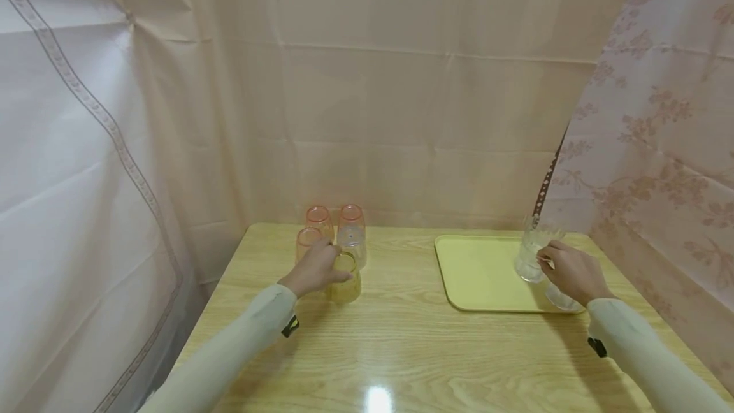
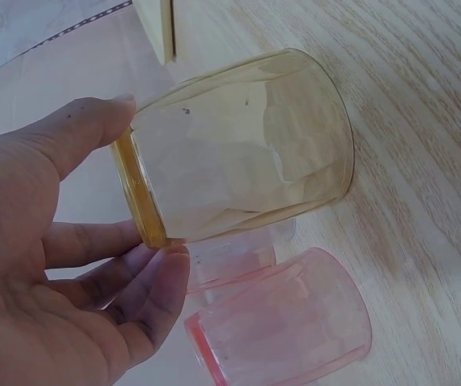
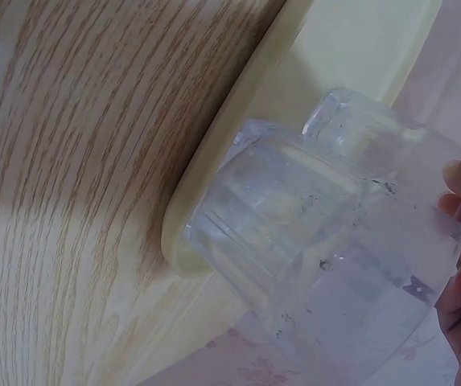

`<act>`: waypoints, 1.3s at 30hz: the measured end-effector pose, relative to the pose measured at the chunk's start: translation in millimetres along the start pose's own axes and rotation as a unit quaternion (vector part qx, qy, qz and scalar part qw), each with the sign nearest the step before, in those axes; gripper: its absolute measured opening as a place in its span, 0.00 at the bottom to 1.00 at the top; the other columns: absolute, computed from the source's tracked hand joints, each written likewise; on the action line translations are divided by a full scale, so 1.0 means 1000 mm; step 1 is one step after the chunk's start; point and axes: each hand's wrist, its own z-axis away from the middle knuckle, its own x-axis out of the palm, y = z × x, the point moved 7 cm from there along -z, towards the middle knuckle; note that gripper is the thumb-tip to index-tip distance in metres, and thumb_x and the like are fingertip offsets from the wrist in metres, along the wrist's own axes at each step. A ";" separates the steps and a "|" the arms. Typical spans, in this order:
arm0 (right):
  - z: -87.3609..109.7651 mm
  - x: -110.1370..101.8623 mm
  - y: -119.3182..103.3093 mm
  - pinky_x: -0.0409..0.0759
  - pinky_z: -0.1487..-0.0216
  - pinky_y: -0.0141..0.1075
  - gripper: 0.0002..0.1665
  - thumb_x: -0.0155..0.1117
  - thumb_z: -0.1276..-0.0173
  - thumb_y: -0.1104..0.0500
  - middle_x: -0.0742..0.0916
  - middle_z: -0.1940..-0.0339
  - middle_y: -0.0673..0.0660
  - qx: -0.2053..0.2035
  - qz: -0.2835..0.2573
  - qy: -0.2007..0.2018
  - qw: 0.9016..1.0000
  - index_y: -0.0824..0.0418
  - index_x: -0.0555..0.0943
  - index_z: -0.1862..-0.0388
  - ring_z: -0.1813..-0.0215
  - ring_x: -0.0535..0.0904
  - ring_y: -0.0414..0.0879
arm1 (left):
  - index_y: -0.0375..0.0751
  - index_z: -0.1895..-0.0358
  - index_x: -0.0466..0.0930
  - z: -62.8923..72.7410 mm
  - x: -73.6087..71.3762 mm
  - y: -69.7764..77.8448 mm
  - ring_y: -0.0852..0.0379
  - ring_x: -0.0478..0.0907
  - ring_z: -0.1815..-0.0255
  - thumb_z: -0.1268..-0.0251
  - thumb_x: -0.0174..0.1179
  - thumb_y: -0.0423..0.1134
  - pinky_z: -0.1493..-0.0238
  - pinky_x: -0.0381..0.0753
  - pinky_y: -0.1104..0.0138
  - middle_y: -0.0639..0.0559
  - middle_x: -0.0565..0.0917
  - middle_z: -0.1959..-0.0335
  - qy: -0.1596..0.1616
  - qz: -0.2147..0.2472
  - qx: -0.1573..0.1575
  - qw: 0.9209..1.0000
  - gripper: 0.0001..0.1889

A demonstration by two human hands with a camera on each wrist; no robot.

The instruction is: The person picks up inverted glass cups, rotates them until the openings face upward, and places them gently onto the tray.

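Observation:
My left hand (image 1: 315, 266) grips a yellow glass (image 2: 238, 153) that stands upside down on the table. Its thumb lies on one side of the glass's thick base, the fingertips on the other. At the right, my right hand (image 1: 573, 271) pinches the upper rim of a clear glass (image 3: 335, 297), fingertips close together. That glass's lower end (image 1: 562, 299) sits in the near right corner of a yellow tray (image 1: 482, 273); the hand hides its upper part in the head view. Another clear glass (image 1: 527, 266) stands on the tray just beyond it.
Behind the yellow glass stand pink-tinted glasses (image 1: 319, 217), upside down, and a pale bluish one (image 1: 353, 244). The wooden table (image 1: 395, 330) meets hanging cloth (image 1: 367, 113) at the back, with flowered cloth (image 1: 676, 145) at the right.

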 end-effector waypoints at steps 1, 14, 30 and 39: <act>0.000 0.000 0.000 0.70 0.81 0.35 0.07 0.74 0.41 0.66 0.86 0.65 0.53 0.000 0.000 -0.001 1.000 0.59 0.88 0.64 0.74 0.81 0.45 | 0.23 0.47 0.82 0.000 0.000 0.000 0.42 0.77 0.49 0.43 0.78 0.44 0.46 0.78 0.51 0.35 0.81 0.48 -0.001 0.002 0.001 1.000 0.29; 0.000 0.002 0.007 0.75 0.79 0.39 0.07 0.75 0.41 0.64 0.85 0.67 0.52 0.018 -0.017 -0.017 1.000 0.60 0.88 0.63 0.71 0.83 0.48 | 0.23 0.46 0.81 0.001 0.001 -0.001 0.43 0.75 0.48 0.43 0.78 0.44 0.45 0.77 0.51 0.36 0.80 0.48 -0.007 0.010 -0.009 1.000 0.29; -0.005 -0.010 0.009 0.78 0.75 0.44 0.09 0.74 0.33 0.58 0.88 0.64 0.56 0.065 -0.065 -0.043 0.995 0.62 0.87 0.57 0.70 0.83 0.50 | 0.23 0.44 0.80 0.000 0.004 0.001 0.44 0.74 0.50 0.42 0.78 0.43 0.47 0.77 0.52 0.37 0.80 0.49 -0.011 0.001 -0.009 1.000 0.30; -0.009 -0.016 0.002 0.77 0.76 0.41 0.09 0.75 0.34 0.60 0.88 0.65 0.56 0.053 -0.072 -0.016 0.996 0.62 0.87 0.57 0.73 0.81 0.45 | 0.23 0.46 0.81 -0.001 0.000 0.000 0.47 0.73 0.53 0.42 0.77 0.44 0.50 0.77 0.53 0.39 0.80 0.53 -0.014 0.000 -0.009 1.000 0.29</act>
